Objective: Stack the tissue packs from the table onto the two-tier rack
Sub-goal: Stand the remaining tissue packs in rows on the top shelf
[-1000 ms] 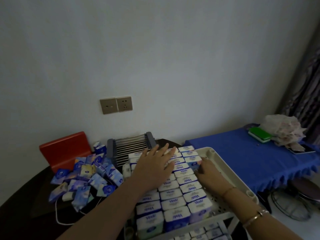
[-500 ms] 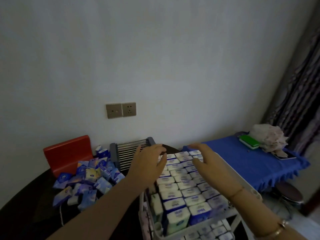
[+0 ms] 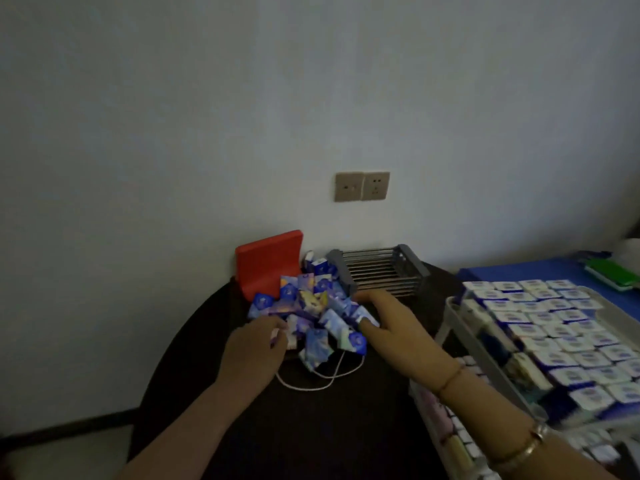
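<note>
Your left hand point(image 3: 254, 353) pinches 1 pack at the pile point(image 3: 311, 313) edge, right hand point(image 3: 391, 322) flat and open across it; hasty scooping could snag the white cord point(image 3: 311, 384) underneath.

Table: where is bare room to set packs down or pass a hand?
Bare dark table lies nearer than the white cord, between both forearms. Crowded: the loose pack pile between red stand and wire rack, and the rack's top tier.
</note>
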